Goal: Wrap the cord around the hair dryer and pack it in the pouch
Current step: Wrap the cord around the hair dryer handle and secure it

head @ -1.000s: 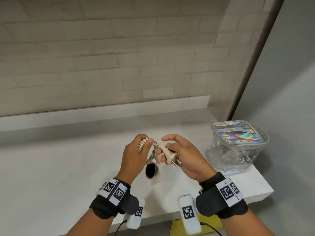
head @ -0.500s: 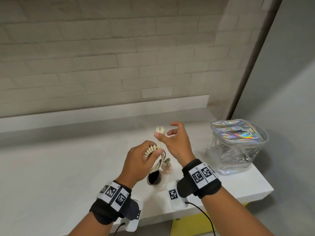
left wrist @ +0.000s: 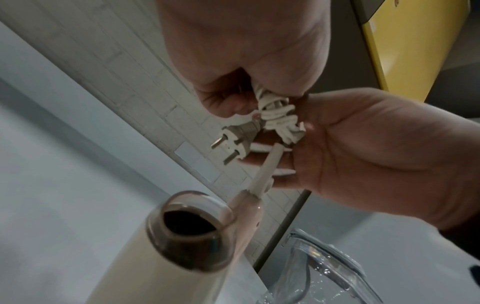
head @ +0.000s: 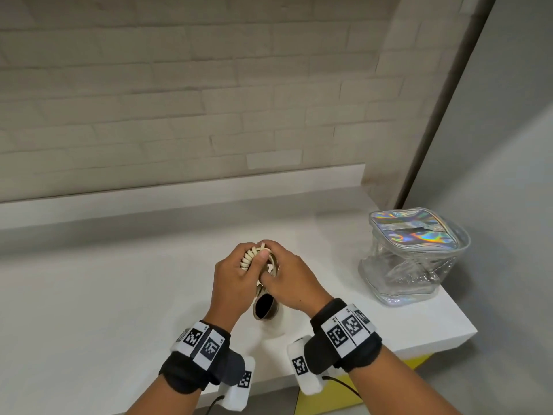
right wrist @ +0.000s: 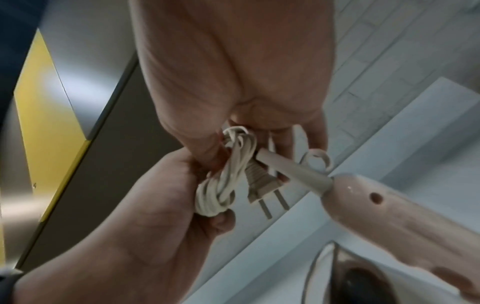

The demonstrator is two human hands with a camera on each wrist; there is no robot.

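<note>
My left hand (head: 247, 263) grips a cream cord (head: 250, 257) wound into a tight coil (right wrist: 221, 185) above the white counter. My right hand (head: 270, 266) closes against it from the right, its thumb pressing the coil's top. The two-pin plug (left wrist: 235, 142) sticks out beside the coil (left wrist: 278, 119), between both hands. The beige hair dryer (head: 264, 307) hangs under the hands, its dark nozzle (left wrist: 187, 230) facing the camera, its handle (right wrist: 389, 216) just below the plug (right wrist: 262, 185). The clear pouch (head: 416, 256) with an iridescent top stands to the right.
The white counter (head: 104, 295) runs along a pale brick wall (head: 179, 100) with a low ledge. Its right end (head: 443, 333) lies just past the pouch (left wrist: 324, 277). A yellow panel (head: 329, 399) shows below the front edge.
The right hand, holding the plug a second ago, rose with a loop of cord, then dropped back onto the coil in the left hand. The plug now hangs beside the coil.
</note>
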